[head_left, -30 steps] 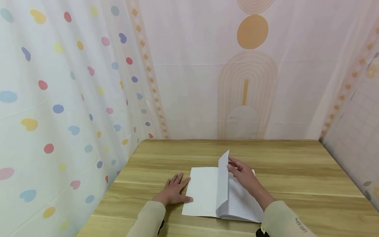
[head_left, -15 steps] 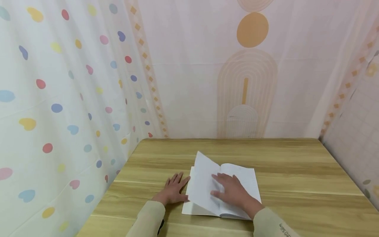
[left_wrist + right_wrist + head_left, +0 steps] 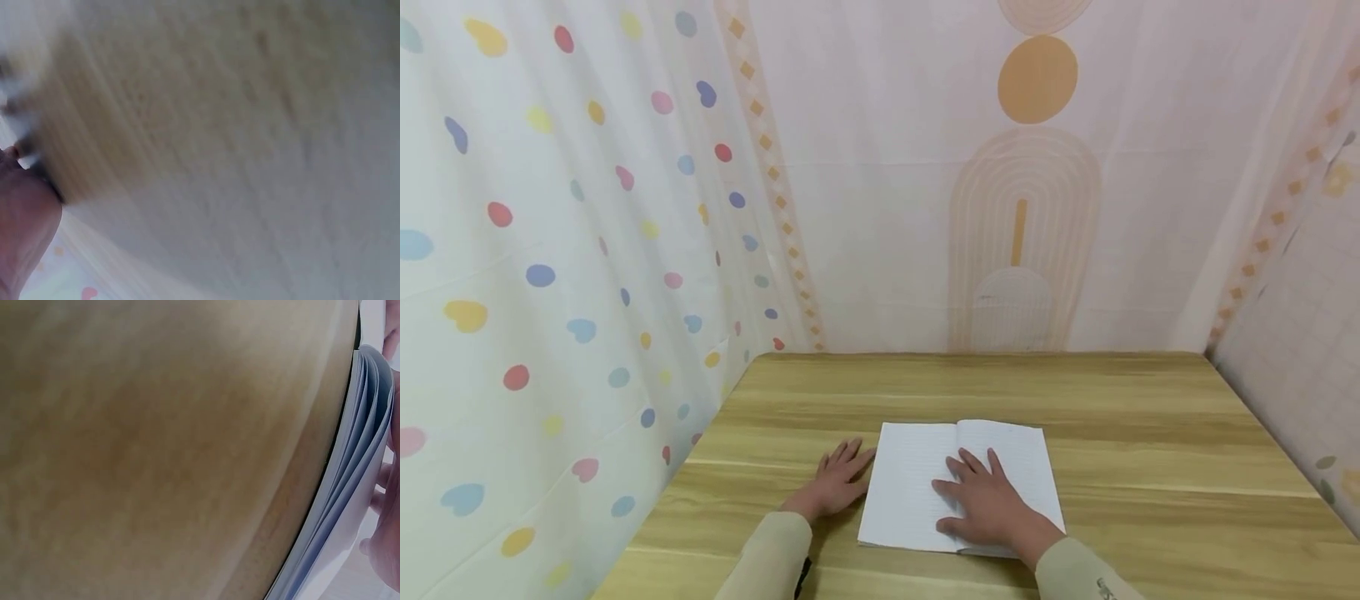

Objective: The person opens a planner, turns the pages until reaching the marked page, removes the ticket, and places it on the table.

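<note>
The lined notebook (image 3: 902,483) lies open and flat near the front centre of the wood-grain tabletop (image 3: 1150,450), ruled pages facing up. The right hand (image 3: 988,500) rests across the centre fold and right page, fingers spread, grasping nothing. The left hand (image 3: 835,483) lies on the tabletop just beside the notebook's left edge, fingers extended and released; contact with that edge cannot be determined. The right wrist view shows the sheets slightly fanned at the notebook's edge

Your notebook (image 3: 917,487) lies open between twelve and one o'clock, white ruled pages (image 3: 1018,458) up, centre fold (image 3: 957,437) running twelve to six.
</note>
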The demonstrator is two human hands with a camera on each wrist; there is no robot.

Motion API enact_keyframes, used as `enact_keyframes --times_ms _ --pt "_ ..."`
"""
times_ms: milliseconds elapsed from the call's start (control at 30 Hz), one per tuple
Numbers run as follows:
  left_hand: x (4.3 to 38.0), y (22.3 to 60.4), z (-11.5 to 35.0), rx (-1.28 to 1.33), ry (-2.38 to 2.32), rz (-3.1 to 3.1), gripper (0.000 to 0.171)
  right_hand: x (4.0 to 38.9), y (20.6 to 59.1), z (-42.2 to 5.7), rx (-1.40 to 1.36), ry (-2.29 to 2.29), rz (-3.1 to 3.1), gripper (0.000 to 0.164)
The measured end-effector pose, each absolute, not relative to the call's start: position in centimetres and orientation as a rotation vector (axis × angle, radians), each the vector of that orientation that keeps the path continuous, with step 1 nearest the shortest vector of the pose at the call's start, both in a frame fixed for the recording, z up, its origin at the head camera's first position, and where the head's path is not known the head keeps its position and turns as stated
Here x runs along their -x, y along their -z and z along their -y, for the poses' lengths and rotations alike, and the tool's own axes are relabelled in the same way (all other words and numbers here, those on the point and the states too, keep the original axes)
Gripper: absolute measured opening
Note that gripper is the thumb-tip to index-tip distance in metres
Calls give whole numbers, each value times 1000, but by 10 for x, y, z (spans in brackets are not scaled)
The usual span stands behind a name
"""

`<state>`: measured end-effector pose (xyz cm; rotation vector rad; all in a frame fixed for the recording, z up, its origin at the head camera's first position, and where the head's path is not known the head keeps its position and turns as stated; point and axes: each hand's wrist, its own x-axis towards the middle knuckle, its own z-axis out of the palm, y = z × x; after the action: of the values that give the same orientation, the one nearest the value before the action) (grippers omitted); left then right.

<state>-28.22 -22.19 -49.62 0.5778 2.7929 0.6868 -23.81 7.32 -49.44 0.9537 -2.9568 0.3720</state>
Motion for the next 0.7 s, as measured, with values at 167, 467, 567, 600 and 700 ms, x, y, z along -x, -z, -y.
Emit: enact_keyframes --times_ms 167,467,567,600,700 --pt "282 495 221 -553 -724 -2772 64 237 494 -72 -940 -382 2964 58" --pt "281 499 222 -582 -652 -2776 82 239 497 -79 -847 -600 2936 72" --pt "282 502 223 -581 -630 -2772 83 243 501 -91 -756 -688 2892 71" --pt "282 502 223 -575 -627 -2769 84 245 502 -96 -721 -713 2882 69" --pt "283 505 224 -581 -636 -2770 85 252 506 -117 -614 -717 2887 64"
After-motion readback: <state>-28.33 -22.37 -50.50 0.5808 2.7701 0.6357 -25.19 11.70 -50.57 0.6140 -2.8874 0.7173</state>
